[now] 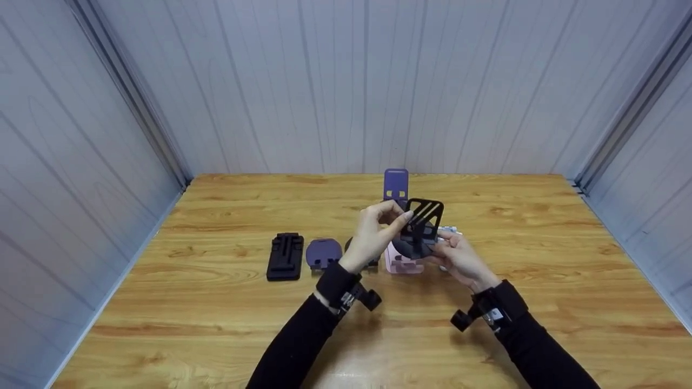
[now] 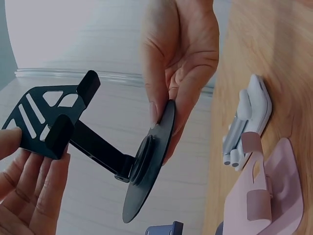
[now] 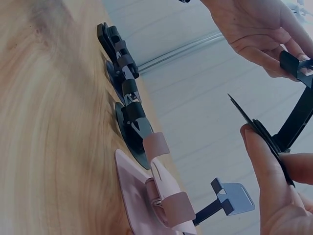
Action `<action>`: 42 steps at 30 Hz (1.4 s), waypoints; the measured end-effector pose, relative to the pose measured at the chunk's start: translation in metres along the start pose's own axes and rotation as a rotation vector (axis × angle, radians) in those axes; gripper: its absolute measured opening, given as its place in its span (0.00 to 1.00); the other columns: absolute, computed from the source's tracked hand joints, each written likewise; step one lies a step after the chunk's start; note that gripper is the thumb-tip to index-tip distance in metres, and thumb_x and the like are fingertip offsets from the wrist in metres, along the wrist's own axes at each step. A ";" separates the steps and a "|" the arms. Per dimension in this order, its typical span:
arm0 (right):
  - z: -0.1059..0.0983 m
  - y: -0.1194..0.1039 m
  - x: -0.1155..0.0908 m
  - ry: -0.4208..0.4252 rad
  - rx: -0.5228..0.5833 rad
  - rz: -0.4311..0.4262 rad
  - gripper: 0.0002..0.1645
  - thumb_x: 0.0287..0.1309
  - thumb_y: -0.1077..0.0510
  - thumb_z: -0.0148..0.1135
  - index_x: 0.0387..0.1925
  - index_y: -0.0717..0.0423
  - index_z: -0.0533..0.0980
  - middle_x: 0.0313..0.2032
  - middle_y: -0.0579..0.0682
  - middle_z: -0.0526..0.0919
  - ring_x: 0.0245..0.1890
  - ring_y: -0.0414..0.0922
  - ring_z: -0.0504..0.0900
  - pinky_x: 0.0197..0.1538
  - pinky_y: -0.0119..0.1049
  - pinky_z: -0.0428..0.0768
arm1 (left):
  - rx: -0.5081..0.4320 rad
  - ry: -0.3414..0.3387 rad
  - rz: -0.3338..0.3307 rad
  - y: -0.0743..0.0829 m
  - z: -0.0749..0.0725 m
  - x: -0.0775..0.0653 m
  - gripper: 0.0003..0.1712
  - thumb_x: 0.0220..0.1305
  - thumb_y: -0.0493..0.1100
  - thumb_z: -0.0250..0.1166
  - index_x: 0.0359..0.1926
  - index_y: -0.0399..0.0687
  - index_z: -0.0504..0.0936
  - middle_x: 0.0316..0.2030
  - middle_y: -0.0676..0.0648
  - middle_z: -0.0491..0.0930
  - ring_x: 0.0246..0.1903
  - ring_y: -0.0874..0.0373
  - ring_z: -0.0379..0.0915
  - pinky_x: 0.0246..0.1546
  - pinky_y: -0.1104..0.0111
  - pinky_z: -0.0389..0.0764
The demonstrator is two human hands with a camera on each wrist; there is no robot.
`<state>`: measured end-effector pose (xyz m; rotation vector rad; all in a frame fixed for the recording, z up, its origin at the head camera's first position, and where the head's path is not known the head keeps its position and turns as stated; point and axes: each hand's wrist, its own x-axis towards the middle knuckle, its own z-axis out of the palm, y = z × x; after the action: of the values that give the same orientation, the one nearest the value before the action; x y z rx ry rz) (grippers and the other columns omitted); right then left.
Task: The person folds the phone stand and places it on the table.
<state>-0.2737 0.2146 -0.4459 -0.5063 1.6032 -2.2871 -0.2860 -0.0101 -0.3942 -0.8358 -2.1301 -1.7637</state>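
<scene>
A black phone stand (image 1: pixel 423 237) is up off the table between the two hands, its slotted plate, arm and round base unfolded. The left hand (image 1: pixel 373 232) pinches the edge of the slotted plate (image 2: pixel 36 115), thumb on one side and fingers on the other. At the round base (image 2: pixel 155 169), the right hand (image 1: pixel 462 262) grips the rim between thumb and fingers. Below the held stand, a pink phone stand (image 3: pixel 168 193) rests on the table, partly covered in the head view. A white stand (image 2: pixel 249 117) lies folded beside it, near the right hand.
Left of the hands lie a black folded stand (image 1: pixel 285 256) and a purple one with a rounded plate (image 1: pixel 323 252). A dark round-based stand (image 3: pixel 132 132) is partly behind the left hand. Farther back, another purple stand (image 1: pixel 396 182) stands unfolded on the wooden table (image 1: pixel 216 324).
</scene>
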 end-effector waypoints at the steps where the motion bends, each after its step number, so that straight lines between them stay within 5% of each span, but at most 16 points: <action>1: 0.000 0.000 0.000 0.004 -0.003 0.001 0.24 0.75 0.76 0.44 0.64 0.64 0.77 0.52 0.50 0.90 0.51 0.45 0.90 0.59 0.37 0.86 | -0.006 0.001 -0.006 0.000 0.000 0.000 0.13 0.74 0.37 0.67 0.30 0.35 0.83 0.24 0.54 0.78 0.24 0.68 0.71 0.30 0.76 0.76; 9: 0.004 -0.001 -0.002 0.048 -0.030 0.028 0.24 0.76 0.76 0.46 0.69 0.72 0.71 0.51 0.50 0.91 0.49 0.43 0.90 0.56 0.35 0.87 | -0.056 -0.017 -0.059 -0.002 -0.003 0.000 0.14 0.73 0.37 0.67 0.29 0.33 0.82 0.21 0.59 0.75 0.21 0.68 0.68 0.27 0.76 0.71; 15: 0.009 -0.004 -0.002 0.116 -0.082 0.004 0.22 0.76 0.75 0.48 0.67 0.74 0.72 0.47 0.48 0.91 0.45 0.41 0.91 0.52 0.34 0.88 | -0.169 -0.061 -0.134 -0.002 -0.004 -0.001 0.16 0.74 0.36 0.66 0.27 0.34 0.79 0.20 0.57 0.76 0.19 0.68 0.74 0.24 0.75 0.80; 24: 0.015 -0.009 0.001 0.341 -0.237 -0.064 0.23 0.73 0.78 0.49 0.66 0.85 0.67 0.41 0.45 0.90 0.38 0.36 0.90 0.46 0.32 0.89 | -0.274 -0.115 -0.262 -0.005 0.000 -0.003 0.17 0.76 0.36 0.65 0.25 0.40 0.79 0.19 0.55 0.78 0.17 0.66 0.76 0.23 0.73 0.85; 30: 0.016 -0.008 0.002 0.425 -0.286 -0.097 0.20 0.71 0.80 0.50 0.61 0.84 0.72 0.40 0.50 0.90 0.36 0.36 0.89 0.44 0.31 0.89 | -0.322 -0.133 -0.340 -0.011 0.003 -0.004 0.19 0.76 0.36 0.63 0.23 0.46 0.78 0.18 0.55 0.77 0.17 0.68 0.72 0.23 0.76 0.82; 39: 0.012 -0.005 0.002 0.378 -0.377 -0.306 0.17 0.69 0.81 0.51 0.56 0.89 0.72 0.40 0.43 0.91 0.39 0.35 0.90 0.46 0.29 0.89 | -0.371 -0.160 -0.392 -0.012 0.004 -0.004 0.21 0.77 0.35 0.63 0.22 0.49 0.77 0.18 0.55 0.76 0.17 0.67 0.69 0.22 0.77 0.80; 42: 0.011 -0.005 0.001 0.384 -0.424 -0.347 0.16 0.69 0.81 0.52 0.55 0.90 0.72 0.42 0.48 0.91 0.39 0.34 0.89 0.47 0.29 0.88 | -0.394 -0.165 -0.429 -0.012 0.005 -0.004 0.20 0.77 0.35 0.62 0.22 0.49 0.78 0.18 0.55 0.76 0.16 0.67 0.69 0.21 0.77 0.80</action>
<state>-0.2704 0.2070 -0.4373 -0.4923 2.3808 -2.3942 -0.2889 -0.0073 -0.4074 -0.6587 -2.2245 -2.4691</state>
